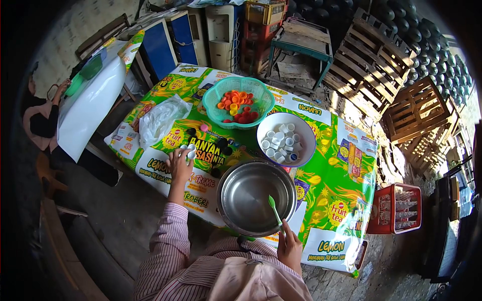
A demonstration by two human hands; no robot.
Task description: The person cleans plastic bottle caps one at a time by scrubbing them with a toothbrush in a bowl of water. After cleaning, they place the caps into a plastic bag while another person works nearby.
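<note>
My left hand (179,164) is over the table left of a steel basin, its fingers curled at small white bottle caps (191,155); it appears to pinch one. My right hand (289,246) grips the handle of a green and white toothbrush (273,206), whose head points up over the basin. The steel basin (241,193) stands at the table's near edge and looks to have clear water in it. Beyond it, a white bowl (311,131) holds many white caps (282,143). A green plastic basket (213,103) contains orange, red and yellow caps (236,103).
Black caps (223,145) and a pink cap (204,128) lie on the printed tablecloth (339,175). A clear plastic bag (163,120) rests at the left. A red crate (384,208) stands right, wooden pallets (371,60) behind. Another person (45,118) is far left.
</note>
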